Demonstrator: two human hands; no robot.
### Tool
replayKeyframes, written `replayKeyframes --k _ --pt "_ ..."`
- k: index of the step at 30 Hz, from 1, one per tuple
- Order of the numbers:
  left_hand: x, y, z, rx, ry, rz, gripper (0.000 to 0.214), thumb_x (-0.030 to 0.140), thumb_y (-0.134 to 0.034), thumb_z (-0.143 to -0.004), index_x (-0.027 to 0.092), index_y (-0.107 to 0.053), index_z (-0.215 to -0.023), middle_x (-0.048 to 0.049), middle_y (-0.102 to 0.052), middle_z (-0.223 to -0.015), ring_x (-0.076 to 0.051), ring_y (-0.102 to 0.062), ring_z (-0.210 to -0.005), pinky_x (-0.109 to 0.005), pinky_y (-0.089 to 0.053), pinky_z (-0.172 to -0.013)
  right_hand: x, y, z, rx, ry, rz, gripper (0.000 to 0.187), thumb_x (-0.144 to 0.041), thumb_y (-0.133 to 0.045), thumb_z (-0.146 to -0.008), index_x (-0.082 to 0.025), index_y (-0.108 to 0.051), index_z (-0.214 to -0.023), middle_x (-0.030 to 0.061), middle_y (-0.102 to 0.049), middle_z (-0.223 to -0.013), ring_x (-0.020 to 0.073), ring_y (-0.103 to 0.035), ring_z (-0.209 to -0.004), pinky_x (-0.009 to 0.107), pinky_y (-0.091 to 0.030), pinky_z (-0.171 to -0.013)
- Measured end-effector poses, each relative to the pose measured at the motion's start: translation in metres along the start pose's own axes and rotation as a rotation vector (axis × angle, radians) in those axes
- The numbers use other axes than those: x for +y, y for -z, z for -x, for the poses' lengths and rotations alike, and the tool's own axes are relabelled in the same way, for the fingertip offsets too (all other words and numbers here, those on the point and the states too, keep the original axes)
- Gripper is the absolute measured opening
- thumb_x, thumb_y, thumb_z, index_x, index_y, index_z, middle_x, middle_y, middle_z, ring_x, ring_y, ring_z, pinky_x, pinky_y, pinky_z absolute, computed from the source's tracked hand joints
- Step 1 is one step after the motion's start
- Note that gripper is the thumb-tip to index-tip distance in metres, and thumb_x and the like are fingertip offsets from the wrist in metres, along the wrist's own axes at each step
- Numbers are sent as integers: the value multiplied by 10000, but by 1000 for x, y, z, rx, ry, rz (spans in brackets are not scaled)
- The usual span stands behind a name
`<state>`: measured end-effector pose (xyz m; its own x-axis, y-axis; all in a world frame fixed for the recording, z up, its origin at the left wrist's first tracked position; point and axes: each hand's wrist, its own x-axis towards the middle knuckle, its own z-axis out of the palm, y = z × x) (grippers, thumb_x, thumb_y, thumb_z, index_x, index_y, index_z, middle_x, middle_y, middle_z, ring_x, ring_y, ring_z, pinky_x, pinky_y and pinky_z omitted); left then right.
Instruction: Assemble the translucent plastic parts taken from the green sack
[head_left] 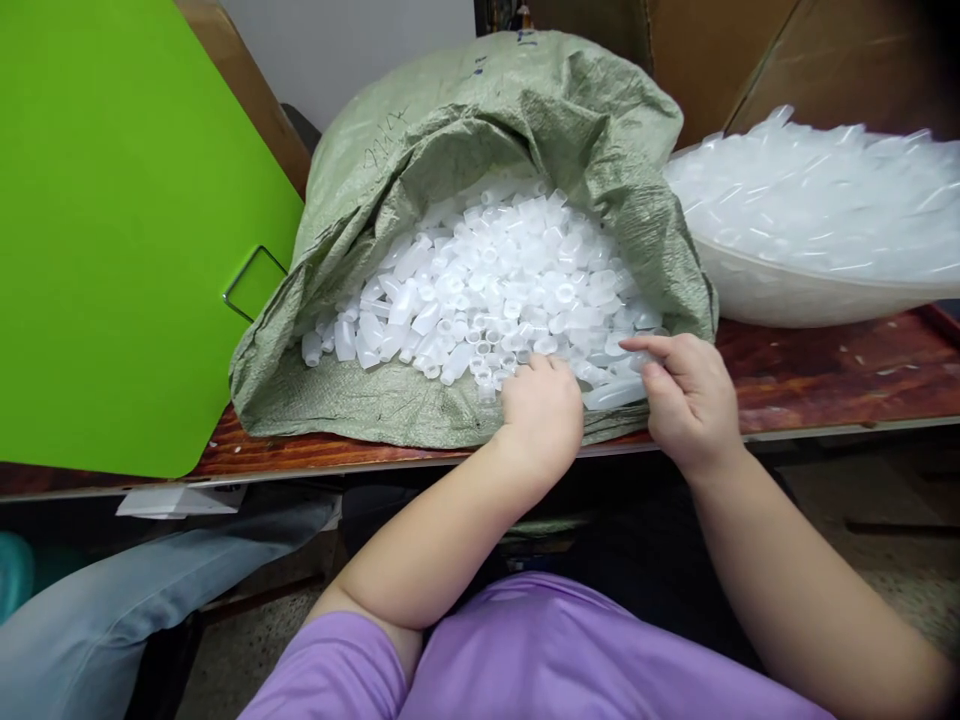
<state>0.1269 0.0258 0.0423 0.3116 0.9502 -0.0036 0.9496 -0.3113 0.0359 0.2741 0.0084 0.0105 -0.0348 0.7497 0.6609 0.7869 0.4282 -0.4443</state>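
Observation:
A green woven sack (480, 100) lies with its mouth toward me, full of small translucent white plastic tube pieces (487, 280). At the front edge of the pile, my left hand (544, 410) is curled down among the pieces; its fingertips are hidden. Just to its right is my right hand (690, 400), the index finger stretched left and the thumb bent close under it. A clear plastic piece appears to sit between that thumb and finger, its outline faint. Longer translucent pieces (619, 392) lie on the sack's lip between my hands.
On the right, a white basin (810, 290) is heaped with clear plastic parts (832, 200). A green board (127, 230) with a metal loop stands at left. Everything rests on a reddish-brown wooden table (810, 375). Another person's jeans-clad leg (150, 590) is at lower left.

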Motion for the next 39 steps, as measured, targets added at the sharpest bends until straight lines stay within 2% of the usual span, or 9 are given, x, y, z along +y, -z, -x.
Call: replayKeyframes --k 5,11,19,23,26,29,32,36,39 --pt "1 4 1 -22 -37 -19 246 131 -357 -879 64 -542 -1026 -141 -571 -929 -228 -608 -889 -300 -485 -698 -8 -10 15 36 -133 -98 363 -307 -539 -813 -196 -499 -1157 66 -585 -916 188 -546 -750 343 -466 -703" --pt "-26 5 31 33 -59 23 243 211 -394 -894 96 -520 -1068 -111 -558 -959 -205 -606 -825 -296 -491 -681 -13 -16 20 -135 -148 -234 365 -304 -522 -850 -228 -497 -1207 82 -623 -1092 206 -583 -938 371 -463 -833" --pt "-53 10 67 59 -197 507 358 237 -376 -908 158 -429 -1253 -99 -529 -1197 -204 -477 -1122 -350 -381 -972 -21 -7 18 -307 -135 -514 283 -309 -548 -844 -240 -580 -1116 67 -617 -1042 202 -573 -975 374 -463 -861" --pt "-70 18 80 -229 -279 969 346 291 -374 -911 196 -469 -1231 -90 -557 -1156 -172 -509 -1038 -309 -405 -918 -31 16 17 -517 -74 -658 286 -219 -576 -827 -267 -596 -1109 39 -646 -1021 171 -615 -925 284 -510 -779" --pt "-81 11 87 -570 -205 1362 397 428 -371 -900 161 -527 -1149 -71 -603 -889 -112 -522 -677 -235 -439 -614 -42 31 17 -587 105 -680 408 -121 -587 -805 -312 -565 -1165 18 -658 -1029 148 -618 -944 255 -503 -811" --pt "-84 -2 89 -927 -47 1690 487 537 -380 -863 108 -574 -990 -4 -510 -637 -40 -318 -417 -181 -263 -390 -52 39 21 -674 217 -672 509 -63 -569 -803 -336 -519 -1230 20 -634 -1112 132 -609 -985 232 -501 -825" --pt "-83 -12 90 -1191 56 1756 529 552 -361 -862 79 -599 -854 38 -410 -484 -29 -207 -338 -183 -154 -336 -55 42 28 -789 224 -700 513 -52 -555 -811 -330 -515 -1240 21 -618 -1153 121 -609 -995 208 -503 -819" --pt "-79 -19 90 -1293 47 1694 556 558 -368 -852 75 -614 -733 41 -365 -386 -52 -254 -306 -197 -145 -321 -57 43 33 -880 220 -755 400 -99 -545 -830 -300 -561 -1175 27 -638 -1111 126 -622 -965 211 -507 -799" --pt "-78 -20 92 -1134 118 1651 523 553 -374 -854 96 -606 -750 35 -425 -421 -51 -290 -322 -195 -191 -338 -61 38 38 -839 123 -549 263 -222 -575 -829 -234 -598 -1091 40 -677 -929 139 -642 -805 223 -513 -690"
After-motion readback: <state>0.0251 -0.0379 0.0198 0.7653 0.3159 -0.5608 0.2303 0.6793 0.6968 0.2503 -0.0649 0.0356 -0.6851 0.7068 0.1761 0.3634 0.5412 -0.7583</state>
